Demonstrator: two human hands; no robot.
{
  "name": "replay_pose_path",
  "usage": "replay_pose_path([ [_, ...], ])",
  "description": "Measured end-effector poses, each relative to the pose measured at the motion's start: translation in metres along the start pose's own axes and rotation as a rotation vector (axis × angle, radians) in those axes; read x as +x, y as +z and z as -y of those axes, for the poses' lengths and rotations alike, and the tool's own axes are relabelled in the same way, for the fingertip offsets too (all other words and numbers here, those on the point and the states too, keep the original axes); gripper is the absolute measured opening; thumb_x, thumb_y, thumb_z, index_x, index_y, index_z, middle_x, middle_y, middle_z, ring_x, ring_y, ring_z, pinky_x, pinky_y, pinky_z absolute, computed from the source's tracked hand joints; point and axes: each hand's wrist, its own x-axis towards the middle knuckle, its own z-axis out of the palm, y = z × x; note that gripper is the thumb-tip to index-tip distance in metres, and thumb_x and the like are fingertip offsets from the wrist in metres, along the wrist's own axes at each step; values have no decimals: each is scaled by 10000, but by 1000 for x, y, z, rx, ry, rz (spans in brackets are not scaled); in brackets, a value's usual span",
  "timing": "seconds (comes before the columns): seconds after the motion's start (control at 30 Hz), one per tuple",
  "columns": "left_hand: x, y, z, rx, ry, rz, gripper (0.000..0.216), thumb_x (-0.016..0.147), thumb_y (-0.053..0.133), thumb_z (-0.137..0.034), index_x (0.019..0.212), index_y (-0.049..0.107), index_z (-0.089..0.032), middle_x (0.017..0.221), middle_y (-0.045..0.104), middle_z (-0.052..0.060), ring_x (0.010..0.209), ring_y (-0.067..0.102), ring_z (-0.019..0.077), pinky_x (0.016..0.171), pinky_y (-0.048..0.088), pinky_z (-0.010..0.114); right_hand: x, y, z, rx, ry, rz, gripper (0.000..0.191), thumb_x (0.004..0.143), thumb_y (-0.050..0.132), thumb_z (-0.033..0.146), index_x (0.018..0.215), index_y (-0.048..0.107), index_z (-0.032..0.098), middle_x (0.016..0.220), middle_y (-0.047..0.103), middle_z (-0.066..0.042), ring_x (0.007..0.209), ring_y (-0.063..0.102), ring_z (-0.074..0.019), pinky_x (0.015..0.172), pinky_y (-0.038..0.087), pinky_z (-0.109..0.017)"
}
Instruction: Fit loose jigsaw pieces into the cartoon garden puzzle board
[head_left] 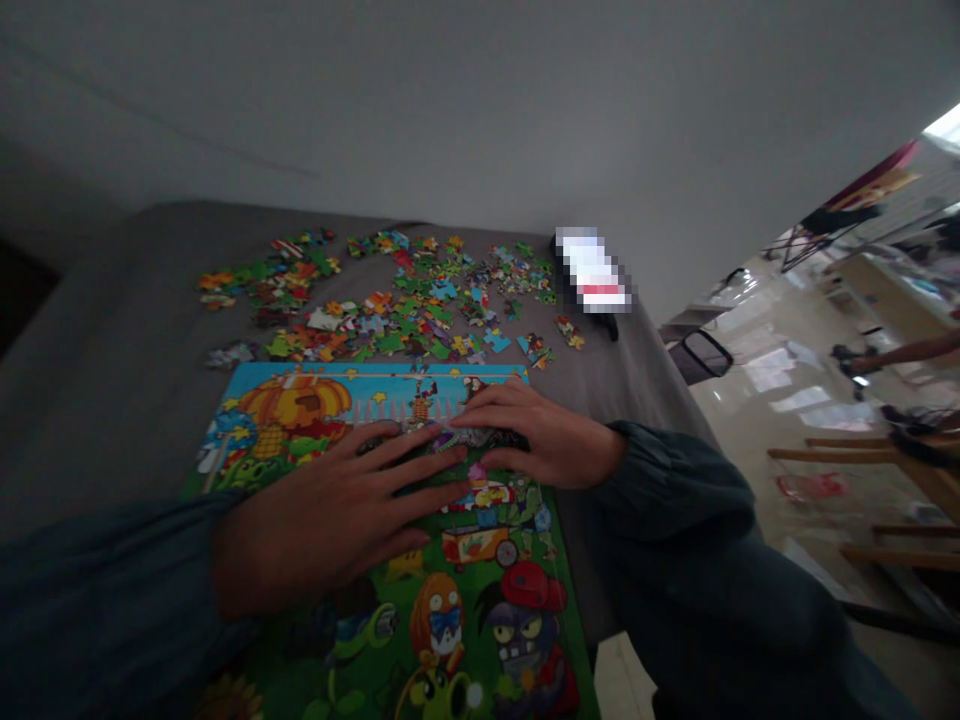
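Observation:
A colourful cartoon jigsaw picture (465, 610) lies on a grey table (112, 380) in front of me. My left hand (330, 510) rests flat on it, fingers stretched out toward the right. My right hand (532, 435) lies on the picture's upper right part, fingers extended leftward, pressing on a dark patch of pieces. The fingertips of both hands nearly meet near the picture's middle. Neither hand holds anything. Dark sleeves cover both arms.
Several loose puzzle pieces (390, 300) are scattered across the far part of the table. A blurred white and red object (594, 272) lies at the far right corner. To the right are a dark chair (705, 352) and wooden furniture (885, 470).

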Motion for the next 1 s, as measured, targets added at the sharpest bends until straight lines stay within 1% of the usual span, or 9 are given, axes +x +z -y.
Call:
replay_pose_path([
  [0.1, 0, -1, 1, 27, 8, 10, 436, 1043, 473, -460, 1465, 515, -359, 1515, 558, -30, 1380, 507, 244, 1163, 314, 406, -1, -3, -4, -16, 7, -96, 321, 1007, 549, 201, 1317, 619, 160, 1240, 670, -138, 1199, 591, -237, 1060, 466, -469],
  [0.17, 0, -2, 1, 31, 9, 21, 430, 1047, 468, -445, 1466, 514, -360, 1520, 553, -30, 1382, 507, 244, 1159, 320, 406, -1, -4, -7, -24, 26, -136, 311, 1009, 539, 204, 1304, 626, 155, 1215, 682, -142, 1165, 606, -242, 1031, 486, -475],
  [0.27, 0, -2, 1, 17, 10, 34, 426, 1050, 463, -434, 1466, 514, -361, 1523, 549, -32, 1391, 499, 249, 1158, 329, 411, -2, -3, -9, -30, 17, -118, 318, 987, 592, 233, 1289, 633, 146, 1199, 686, -147, 1148, 616, -248, 1020, 496, -473],
  [0.4, 0, -2, 2, -13, -4, 44, 428, 1035, 500, -424, 1460, 518, -381, 1521, 550, -34, 1393, 498, 255, 1159, 343, 418, -3, -2, -9, -30, 1, -82, 343, 956, 652, 265, 1280, 638, 153, 1216, 677, -149, 1163, 614, -251, 1035, 491, -477],
  [0.53, 0, -2, 3, -25, -5, 35, 408, 1041, 483, -435, 1437, 547, -362, 1510, 564, -24, 1384, 511, 241, 1153, 353, 392, -2, 0, -9, -38, 12, -85, 340, 960, 646, 267, 1280, 639, 152, 1216, 668, -154, 1147, 612, -252, 1023, 497, -479],
  [0.73, 0, -3, 5, -36, 7, 30, 404, 1058, 441, -422, 1444, 545, -361, 1491, 583, -11, 1359, 535, 215, 1157, 344, 370, -1, 0, -8, -45, 18, -81, 350, 959, 648, 271, 1277, 640, 123, 1218, 658, -160, 1155, 596, -253, 1025, 492, -462],
  [1.0, 1, -6, 4, 6, 15, 37, 381, 1056, 442, -441, 1401, 584, -366, 1487, 586, -28, 1353, 541, 237, 1132, 360, 382, -2, -1, -8, -37, 39, -54, 386, 921, 702, 261, 1290, 638, 169, 1258, 637, -140, 1195, 581, -251, 1059, 467, -464],
])
